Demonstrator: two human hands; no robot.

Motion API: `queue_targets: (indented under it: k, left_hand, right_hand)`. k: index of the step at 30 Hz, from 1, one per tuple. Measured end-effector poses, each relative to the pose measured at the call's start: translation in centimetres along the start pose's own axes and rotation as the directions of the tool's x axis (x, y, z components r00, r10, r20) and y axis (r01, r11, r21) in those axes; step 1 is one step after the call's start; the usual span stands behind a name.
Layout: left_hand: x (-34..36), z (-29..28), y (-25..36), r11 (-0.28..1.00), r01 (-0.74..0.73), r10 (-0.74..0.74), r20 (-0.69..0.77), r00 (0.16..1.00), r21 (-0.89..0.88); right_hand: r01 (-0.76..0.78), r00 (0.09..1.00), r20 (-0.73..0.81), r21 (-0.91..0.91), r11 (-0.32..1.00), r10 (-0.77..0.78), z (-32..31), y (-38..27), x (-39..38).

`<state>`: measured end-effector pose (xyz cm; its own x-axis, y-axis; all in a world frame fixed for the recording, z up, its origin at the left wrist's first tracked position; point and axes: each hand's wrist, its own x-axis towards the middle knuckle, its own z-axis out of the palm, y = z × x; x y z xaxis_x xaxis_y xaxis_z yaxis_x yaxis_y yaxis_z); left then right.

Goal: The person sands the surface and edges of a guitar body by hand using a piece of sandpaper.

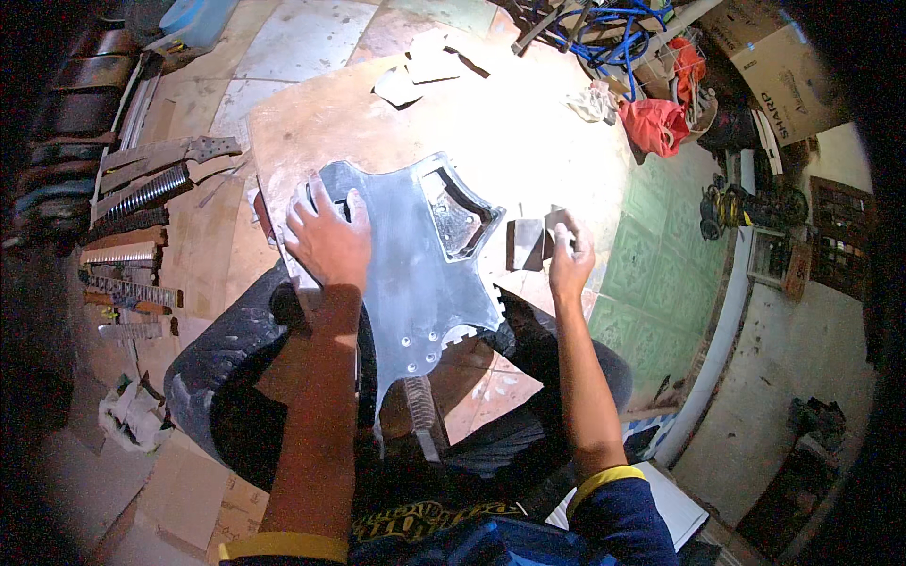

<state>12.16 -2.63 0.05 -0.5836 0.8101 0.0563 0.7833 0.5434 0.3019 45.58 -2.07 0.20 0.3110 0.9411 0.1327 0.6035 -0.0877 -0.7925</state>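
A grey guitar body (401, 255) with a jagged outline lies across my lap and the board in front of me. Inside its right part is an angular recess (460, 224), and several round holes dot its lower end. My left hand (330, 231) rests on the upper left of the body, fingers spread, thumb apart. To the right of the body, my right hand (572, 257) pinches a small dark piece of sandpaper (555, 218) between thumb and fingers. Another folded grey piece of sandpaper (526, 244) lies on the board just left of it.
The body's far end sits on a pale wooden board (311, 118). Torn paper scraps (429, 61) lie at its far side. Several guitar necks (142, 193) line the left. Blue cable (613, 33), a red cloth (654, 127) and a cardboard box (783, 80) are at far right.
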Motion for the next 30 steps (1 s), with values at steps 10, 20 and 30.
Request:
queue_targets:
  k: [10,20,30]
  left_hand:
    - [0.2,1.1,-0.4,1.000,-0.019,0.019,-0.040,0.999,0.009]
    - [0.4,1.5,-0.6,0.995,-0.045,0.041,-0.048,0.998,-0.084]
    - [0.6,0.4,-0.3,0.999,-0.034,0.034,-0.022,0.999,0.002]
  right_hand:
    - [-0.237,0.956,-0.015,0.550,0.801,0.293,-0.7,-3.8,1.6]
    - [-0.753,0.657,0.603,0.493,0.436,0.453,0.2,-2.6,-3.5]
    - [-0.551,0.801,0.394,0.186,0.814,0.452,4.5,-4.9,-4.0]
